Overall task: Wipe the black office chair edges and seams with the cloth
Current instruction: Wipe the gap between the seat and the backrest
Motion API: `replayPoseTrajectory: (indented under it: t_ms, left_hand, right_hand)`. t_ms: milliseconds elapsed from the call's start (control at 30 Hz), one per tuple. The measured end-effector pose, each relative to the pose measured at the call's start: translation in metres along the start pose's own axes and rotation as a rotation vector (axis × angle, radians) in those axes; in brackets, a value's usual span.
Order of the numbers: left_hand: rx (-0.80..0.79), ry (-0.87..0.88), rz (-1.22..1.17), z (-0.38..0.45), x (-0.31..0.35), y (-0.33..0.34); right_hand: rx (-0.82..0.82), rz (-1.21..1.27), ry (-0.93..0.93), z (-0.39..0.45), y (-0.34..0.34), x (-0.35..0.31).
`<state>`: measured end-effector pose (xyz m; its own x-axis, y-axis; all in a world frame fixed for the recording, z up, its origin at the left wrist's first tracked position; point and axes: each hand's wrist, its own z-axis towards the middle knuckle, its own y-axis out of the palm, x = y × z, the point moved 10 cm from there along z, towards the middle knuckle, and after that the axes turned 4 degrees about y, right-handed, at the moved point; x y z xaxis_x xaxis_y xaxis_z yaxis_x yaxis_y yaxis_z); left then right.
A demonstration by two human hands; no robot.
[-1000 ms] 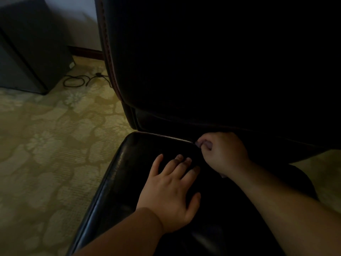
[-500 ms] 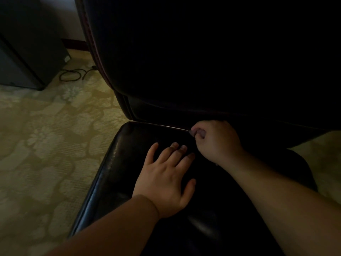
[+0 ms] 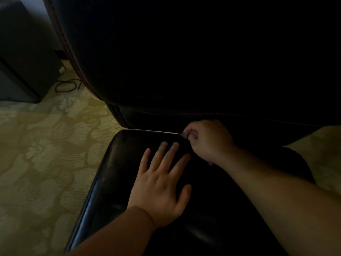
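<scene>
Leftward along the rear seat seam the right hand (image 3: 207, 140) has crept, fingers clenched on a barely visible cloth (image 3: 185, 134) at frame centre. Left hand (image 3: 162, 185) lies flat, fingers straight, on the chair (image 3: 114, 172). Seam-wiping is underway; next, probably continuing toward the corner.

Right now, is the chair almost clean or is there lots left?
Nothing shows as finished; the dim light hides any wiped parts. In hand: the right hand is curled at the seam where the seat meets the backrest, though no cloth is clearly visible in it. The left hand rests flat on the seat. Left, probably: the seat's front edges and the backrest's stitched edge.
</scene>
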<state>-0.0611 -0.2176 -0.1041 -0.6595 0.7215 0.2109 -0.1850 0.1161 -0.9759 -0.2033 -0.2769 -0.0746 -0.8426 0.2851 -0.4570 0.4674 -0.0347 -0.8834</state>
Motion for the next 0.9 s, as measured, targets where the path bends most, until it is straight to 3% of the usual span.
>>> replayPoseTrajectory:
  t_ms: [133, 300, 900]
  left_hand:
    - [-0.026, -0.017, 0.03, 0.0, -0.002, 0.002]
    - [-0.057, -0.048, 0.027, 0.003, -0.002, -0.003]
    - [-0.024, -0.032, 0.042, 0.004, -0.002, -0.003]
  right_hand:
    - [0.031, -0.044, 0.009, -0.004, 0.004, -0.005]
    - [-0.045, -0.007, 0.018, -0.003, 0.001, -0.002]
    - [0.037, -0.136, -0.054, -0.007, 0.007, -0.018]
